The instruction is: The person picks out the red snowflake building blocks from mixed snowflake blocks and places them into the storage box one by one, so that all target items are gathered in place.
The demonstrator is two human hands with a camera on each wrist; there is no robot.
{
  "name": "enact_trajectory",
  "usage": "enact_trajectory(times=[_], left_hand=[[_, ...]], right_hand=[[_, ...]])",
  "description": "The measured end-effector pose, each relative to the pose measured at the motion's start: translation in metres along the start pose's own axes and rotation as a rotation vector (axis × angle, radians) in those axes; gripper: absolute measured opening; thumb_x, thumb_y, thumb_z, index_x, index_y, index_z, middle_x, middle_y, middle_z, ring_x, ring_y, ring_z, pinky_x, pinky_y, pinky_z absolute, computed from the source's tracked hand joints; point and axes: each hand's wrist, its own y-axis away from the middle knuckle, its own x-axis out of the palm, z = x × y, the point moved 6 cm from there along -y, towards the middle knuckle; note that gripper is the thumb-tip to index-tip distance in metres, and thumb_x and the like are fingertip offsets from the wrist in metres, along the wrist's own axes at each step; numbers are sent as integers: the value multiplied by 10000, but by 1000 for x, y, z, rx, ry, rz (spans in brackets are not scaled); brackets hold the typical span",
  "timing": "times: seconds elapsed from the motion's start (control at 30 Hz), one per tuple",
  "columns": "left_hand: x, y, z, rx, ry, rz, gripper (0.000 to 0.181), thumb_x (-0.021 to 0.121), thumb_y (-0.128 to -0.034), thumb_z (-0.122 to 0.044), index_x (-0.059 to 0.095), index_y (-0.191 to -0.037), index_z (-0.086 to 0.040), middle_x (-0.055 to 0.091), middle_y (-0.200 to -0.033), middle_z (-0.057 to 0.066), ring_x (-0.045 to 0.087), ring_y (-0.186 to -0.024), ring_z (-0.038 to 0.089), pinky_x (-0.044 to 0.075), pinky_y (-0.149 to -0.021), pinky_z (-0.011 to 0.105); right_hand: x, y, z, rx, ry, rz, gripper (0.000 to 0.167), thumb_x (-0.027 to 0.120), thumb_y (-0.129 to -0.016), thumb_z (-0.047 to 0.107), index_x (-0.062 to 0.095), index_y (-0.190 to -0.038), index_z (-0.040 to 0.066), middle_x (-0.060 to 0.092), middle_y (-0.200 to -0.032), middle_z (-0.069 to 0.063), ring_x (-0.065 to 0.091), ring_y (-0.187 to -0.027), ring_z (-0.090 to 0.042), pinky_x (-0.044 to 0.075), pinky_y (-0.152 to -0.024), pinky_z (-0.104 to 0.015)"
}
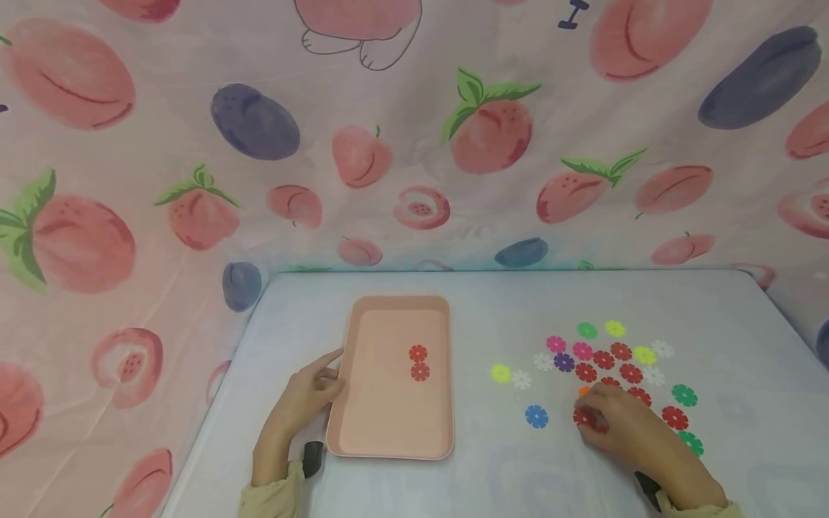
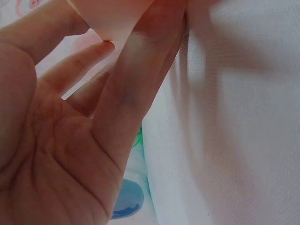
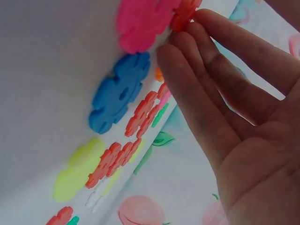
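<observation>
At the left edge of a pink tray (image 1: 401,302), my left hand (image 1: 304,396) grips the rim between thumb and fingers. The left wrist view shows part of the tray (image 2: 112,18) against the fingertips. Two red flower-shaped plastic discs (image 1: 419,372) lie inside the tray. My right hand (image 1: 631,428) is at the near side of the scattered discs, its thumb and fingers pinching a red flower-shaped disc (image 1: 585,416). In the right wrist view, the fingertips touch a red disc (image 3: 185,16) that is partly cut off by the frame.
Several discs lie around the right hand, including a purple one (image 1: 564,362), a green one (image 1: 684,395) and a white one (image 1: 521,380). A blue disc (image 1: 536,416) sits between tray and hand. Fruit-patterned cloth (image 1: 421,144) rises behind the white table (image 1: 479,467).
</observation>
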Motion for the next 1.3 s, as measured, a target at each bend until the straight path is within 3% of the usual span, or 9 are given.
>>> enact_trajectory(times=[0.3,0.77,1.3], left_hand=[[0,-1,-2,6,-4,1,589,655,-935,-95,463,-1489,-146,673,-1118,139,698,-979,244,596,-745,336],[0,-1,-1,6,-15,2,591,660,-936,-102,463,-1490,-152,675,-1123,135,699,-970,232,592,-739,320],[0,0,-1,-6,8,8,592,661,-934,-85,462,-1489,-142,668,-1125,153,704,-956,242,594,-716,307]], right_hand=[[-1,2,1,-30,19,-30,282,891,-709,242,746,-933,151,670,-942,16,622,-875,-172,590,-803,-434],[-1,4,1,-30,13,-55,294,885,-692,245,737,-928,152,656,-923,29,604,-867,-170,592,-787,-445],[-5,2,1,8,-20,-17,274,853,-742,242,741,-972,145,671,-879,76,541,-751,-84,586,-730,-340]])
